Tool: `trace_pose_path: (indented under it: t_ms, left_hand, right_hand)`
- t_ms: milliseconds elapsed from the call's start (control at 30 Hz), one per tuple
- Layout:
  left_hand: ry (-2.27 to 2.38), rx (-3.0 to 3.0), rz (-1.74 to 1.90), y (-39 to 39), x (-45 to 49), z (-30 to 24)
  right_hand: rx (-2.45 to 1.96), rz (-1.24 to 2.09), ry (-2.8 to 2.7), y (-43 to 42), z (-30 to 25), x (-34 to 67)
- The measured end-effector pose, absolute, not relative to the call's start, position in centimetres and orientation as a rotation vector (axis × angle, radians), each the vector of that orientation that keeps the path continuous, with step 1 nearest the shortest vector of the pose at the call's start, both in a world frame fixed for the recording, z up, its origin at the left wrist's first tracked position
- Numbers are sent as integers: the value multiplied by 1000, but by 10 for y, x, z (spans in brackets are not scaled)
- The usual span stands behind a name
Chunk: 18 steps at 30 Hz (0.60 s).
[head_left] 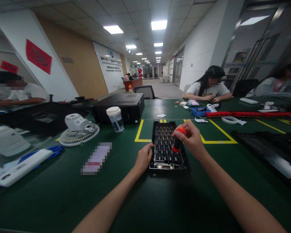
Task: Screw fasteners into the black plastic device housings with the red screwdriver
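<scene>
Bench work with a hand tool, seen from the worker's head: a black rectangular case [163,142] lies at the centre of the green table [111,197], directly before the person, its upper face set with rows of small raised shapes and a pale strip [165,166] along the near end. The right hand [192,139] holds a red-and-black screwdriver [177,142], its grip clenched about the handle; the tool stands steeply over the near right part of the case, leaning slightly, and its tip is too small to tell whether it meets a screw. The left hand [144,158] touches the left edge of the case; whether its grip pinches that edge or merely rests there cannot be told. Yellow tape [218,142] marks the table on both sides of the case. To the left stand a lidded clear cup [117,122] and, beyond it, a large black box [121,105]; a white fan [79,131] lies farther left, with a pixelated flat object [97,158] nearer the person. At the far right of the table, a blue tray [200,114] lies before a seated person in a dark cap [214,71]
</scene>
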<state>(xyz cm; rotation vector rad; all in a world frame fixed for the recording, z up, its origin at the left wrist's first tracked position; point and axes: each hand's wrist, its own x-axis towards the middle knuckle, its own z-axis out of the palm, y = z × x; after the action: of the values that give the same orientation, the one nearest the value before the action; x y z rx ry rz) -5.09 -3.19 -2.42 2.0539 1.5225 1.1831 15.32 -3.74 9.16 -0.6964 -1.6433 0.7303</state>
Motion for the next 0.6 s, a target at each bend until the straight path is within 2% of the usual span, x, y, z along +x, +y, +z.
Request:
trace_pose_path:
  t_ms: [600]
  left_hand:
    - [1508,2062,1184,-32,-50,-24]
  right_hand:
    - [-775,598,-1587,-41,91,151]
